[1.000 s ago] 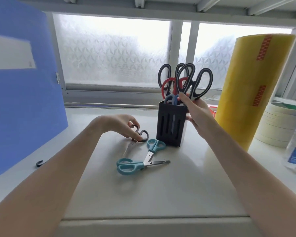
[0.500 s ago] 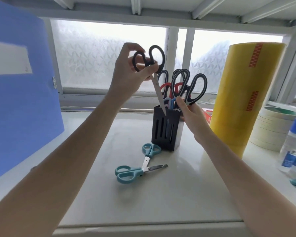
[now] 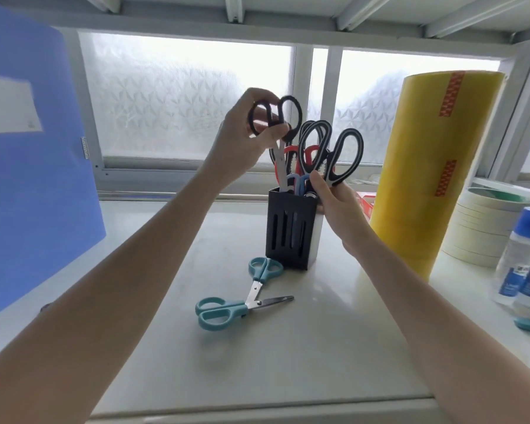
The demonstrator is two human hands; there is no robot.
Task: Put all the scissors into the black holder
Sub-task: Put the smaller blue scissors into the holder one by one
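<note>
The black slotted holder (image 3: pixel 291 232) stands mid-table with several scissors upright in it, black, red and blue handled. My left hand (image 3: pixel 242 148) grips black-handled scissors (image 3: pixel 280 123) by the handles, blade tips down and inside the holder's left corner. My right hand (image 3: pixel 337 203) is closed on the large black-and-grey scissors (image 3: pixel 344 157) at the holder's right rim. Two teal-handled scissors lie on the table in front of the holder: one (image 3: pixel 262 272) just below it, the other (image 3: pixel 227 310) nearer me, their blades crossing.
A blue folder (image 3: pixel 34 179) stands at the left. A tall yellow tape roll (image 3: pixel 438 179) is right of the holder, with stacked masking tape rolls (image 3: pixel 481 228) and blue-capped glue bottles (image 3: pixel 523 261) beyond. The table's front edge (image 3: pixel 257 408) is close to me.
My left hand picked the black-handled scissors off the table, raised them over the holder, and has now lowered their tips into it. My right hand stayed at the holder.
</note>
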